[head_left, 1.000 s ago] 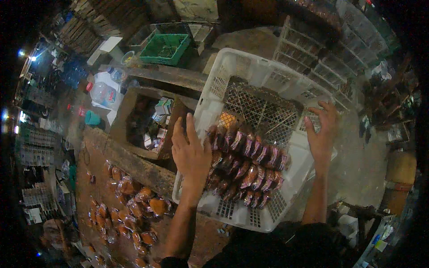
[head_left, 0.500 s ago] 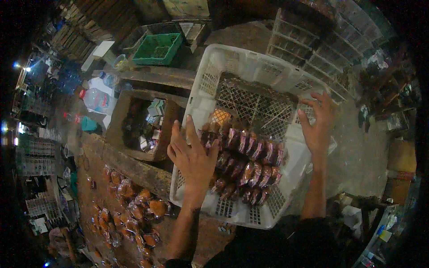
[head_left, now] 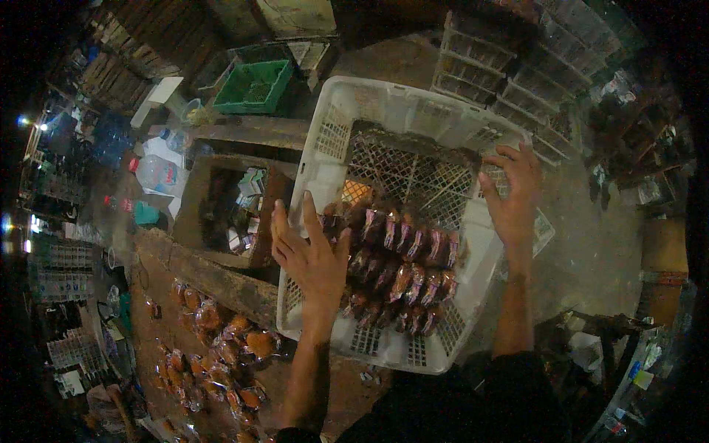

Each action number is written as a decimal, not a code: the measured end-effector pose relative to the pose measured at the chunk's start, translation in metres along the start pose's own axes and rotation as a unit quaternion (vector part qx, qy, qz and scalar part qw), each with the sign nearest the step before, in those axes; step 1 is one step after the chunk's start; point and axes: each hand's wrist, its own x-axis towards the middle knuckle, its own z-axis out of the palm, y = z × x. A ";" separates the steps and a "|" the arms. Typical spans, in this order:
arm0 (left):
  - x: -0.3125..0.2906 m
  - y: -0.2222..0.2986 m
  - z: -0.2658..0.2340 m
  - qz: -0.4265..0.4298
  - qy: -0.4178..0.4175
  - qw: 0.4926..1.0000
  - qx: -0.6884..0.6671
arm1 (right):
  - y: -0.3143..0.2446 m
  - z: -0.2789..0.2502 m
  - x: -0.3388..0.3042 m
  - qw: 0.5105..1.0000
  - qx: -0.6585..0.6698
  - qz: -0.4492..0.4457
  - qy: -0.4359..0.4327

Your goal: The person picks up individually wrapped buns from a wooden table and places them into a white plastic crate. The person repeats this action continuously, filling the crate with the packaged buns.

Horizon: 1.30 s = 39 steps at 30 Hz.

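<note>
A white plastic crate (head_left: 316,173) with lattice sides stands before me, slightly turned. In its near half lie several rows of brown buns in clear wrappers (head_left: 410,284), while the lattice floor shows in the far half. My left hand (head_left: 314,258) hovers at the crate's left side, fingers spread and nothing in them. Across the crate, my right hand (head_left: 512,196) is by the right rim, fingers apart and curved. Whether its fingertips touch the rim I cannot tell.
Many wrapped buns (head_left: 214,321) lie loose on the brown surface at lower left. Left of the crate stands an open box (head_left: 199,199) with small packets inside. A green crate (head_left: 255,86) sits at the back, a plastic bottle (head_left: 156,171) farther left, and stacked crates (head_left: 473,59) behind.
The white crate and both hands appear slightly farther left, as does much of the background. Both hands keep nearly the same open pose, and the buns in the crate look unchanged.
</note>
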 end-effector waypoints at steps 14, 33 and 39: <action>-0.019 0.029 0.003 -0.001 -0.049 0.997 -0.058 | 0.001 0.002 -0.003 0.999 0.047 0.007 0.020; -0.033 0.056 0.009 -0.005 -0.133 0.983 -0.124 | 0.010 0.008 -0.004 0.996 0.075 0.011 0.038; -0.046 0.068 0.006 0.052 -0.106 0.974 -0.195 | 0.011 0.010 -0.003 0.996 0.075 0.005 0.042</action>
